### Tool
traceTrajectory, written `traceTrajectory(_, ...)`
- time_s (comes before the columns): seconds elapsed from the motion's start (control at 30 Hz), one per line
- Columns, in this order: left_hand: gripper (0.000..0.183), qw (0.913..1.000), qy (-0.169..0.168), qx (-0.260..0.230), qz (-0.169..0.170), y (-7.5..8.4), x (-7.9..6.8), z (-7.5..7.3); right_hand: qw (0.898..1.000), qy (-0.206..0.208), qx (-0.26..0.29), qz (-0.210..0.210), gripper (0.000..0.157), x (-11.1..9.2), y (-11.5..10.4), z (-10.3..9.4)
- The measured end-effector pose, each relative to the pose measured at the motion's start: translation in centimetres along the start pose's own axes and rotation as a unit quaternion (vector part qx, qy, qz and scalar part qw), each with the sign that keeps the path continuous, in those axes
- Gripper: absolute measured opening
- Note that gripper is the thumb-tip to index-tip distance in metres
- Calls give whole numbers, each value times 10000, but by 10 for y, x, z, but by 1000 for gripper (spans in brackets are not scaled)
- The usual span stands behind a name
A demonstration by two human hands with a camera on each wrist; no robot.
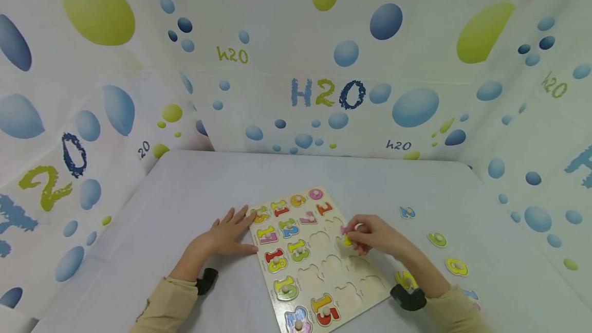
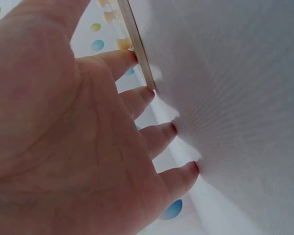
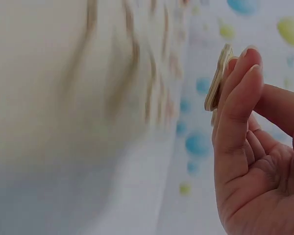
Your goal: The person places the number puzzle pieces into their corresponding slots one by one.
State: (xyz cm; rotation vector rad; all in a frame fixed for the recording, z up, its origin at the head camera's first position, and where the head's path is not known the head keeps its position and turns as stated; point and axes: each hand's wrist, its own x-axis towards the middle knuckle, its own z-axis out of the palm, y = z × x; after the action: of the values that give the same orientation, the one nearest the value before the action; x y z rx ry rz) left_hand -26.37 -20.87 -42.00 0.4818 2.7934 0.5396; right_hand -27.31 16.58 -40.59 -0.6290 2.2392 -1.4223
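A wooden number puzzle board (image 1: 356, 313) lies at an angle on the table, knobbed number pieces filling its top and left side. Several bare recesses show toward its right. My left hand (image 1: 226, 233) rests at the board's left edge with fingers spread; in the left wrist view, fingertips (image 2: 146, 93) touch the board's side and the tabletop. Over the right part of the board, my right hand (image 1: 376, 234) pinches a small yellow and pink puzzle piece (image 1: 348, 239). The right wrist view shows that piece (image 3: 218, 81) edge-on, held above the board; its number is hidden.
Loose pieces lie right of the board: a blue one (image 1: 407, 213), a green one (image 1: 437, 239), a yellow ring-shaped one (image 1: 457, 266) and a yellow one (image 1: 406, 279) by the right wrist. Another blue piece (image 1: 470, 294) is partly covered by the sleeve. Patterned curtains (image 1: 277, 24) surround the table.
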Motion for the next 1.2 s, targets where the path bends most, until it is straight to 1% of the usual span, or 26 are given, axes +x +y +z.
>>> traceTrajectory(0.1, 90, 10000, -2, -21, 29, 0, 1, 0, 9983, -590, -5, 20, 8, 10, -8, 35)
traceTrajectory(0.17, 90, 10000, -9, -53, 49, 1, 1, 0, 9961, -873, -60, 82, 7, 14, -11, 53)
traceTrajectory(0.23, 90, 10000, -24, -70, 61, 2, 1, 0, 9939, -1086, -103, 180, 7, 16, -12, 66)
traceTrajectory(0.33, 90, 9999, -60, -66, 60, 3, 2, -1, 9915, -1270, -153, 238, 7, 18, -13, 76)
traceTrajectory(0.5, 89, 9999, -93, -52, 40, 6, 1, -3, 9896, -1398, -184, 291, 8, 18, -16, 81)
traceTrajectory(0.83, 89, 10000, -82, -2, 5, 7, 1, -5, 9895, -1322, -353, 473, 9, 17, -18, 86)
traceTrajectory(1.07, 89, 10000, -88, 10, 5, 7, -1, -6, 9911, -1124, -601, 386, 4, 12, -18, 89)
traceTrajectory(1.13, 89, 10000, -81, 18, -5, 7, -2, -6, 9910, -1173, -550, 330, 5, 9, -17, 86)
traceTrajectory(1.2, 90, 10000, -66, 4, -6, 8, -4, -5, 9906, -1261, -444, 291, 9, 5, -16, 81)
